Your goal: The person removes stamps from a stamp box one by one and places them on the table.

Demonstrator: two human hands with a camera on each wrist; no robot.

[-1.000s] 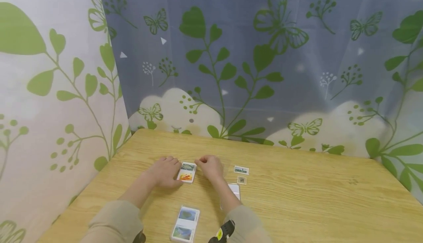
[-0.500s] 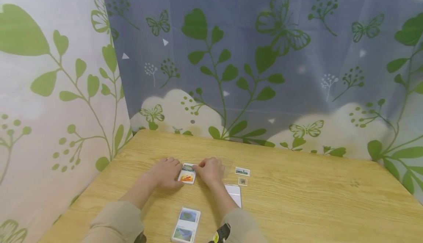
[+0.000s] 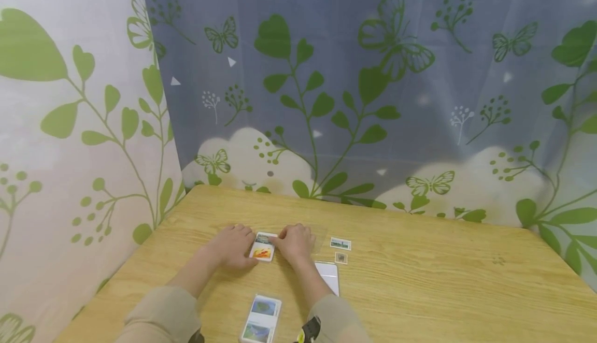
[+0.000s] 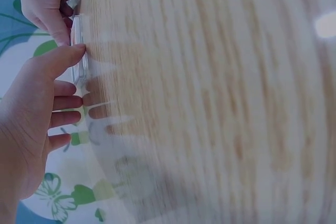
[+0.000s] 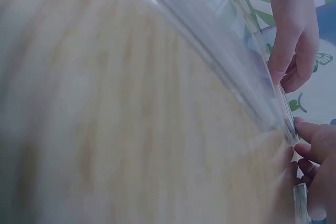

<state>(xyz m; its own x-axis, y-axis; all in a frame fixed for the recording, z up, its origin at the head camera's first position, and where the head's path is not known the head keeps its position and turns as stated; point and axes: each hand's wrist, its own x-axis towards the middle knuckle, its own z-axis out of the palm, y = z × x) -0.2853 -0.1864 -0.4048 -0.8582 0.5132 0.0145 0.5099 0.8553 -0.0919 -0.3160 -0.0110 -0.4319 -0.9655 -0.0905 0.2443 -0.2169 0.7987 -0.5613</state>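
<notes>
A small clear-cased stack of picture cards [image 3: 263, 252] lies on the wooden table, a green picture above an orange one. On its left my left hand [image 3: 233, 247] rests flat, fingers stretched out, thumb at the near edge. In the left wrist view that thumb touches the edge of the case [image 4: 80, 72]. My right hand [image 3: 297, 243] pinches the stack's right edge, its thumb over the upper picture. The right wrist view shows the right thumb and forefinger at the case's rim, beside a clear plastic sheet [image 5: 210, 40] that stretches across the table.
Two small stamp-like pictures lie to the right, a wider one [image 3: 341, 244] and a smaller one [image 3: 341, 258]. A white-faced card case [image 3: 328, 277] is partly behind my right forearm. Closer to me lies another case with blue-green pictures [image 3: 260, 319]. Patterned curtains [image 3: 326, 99] border the table.
My right fingertips have come left and down, from beside the stack's upper right corner onto its right edge. The left hand keeps its place.
</notes>
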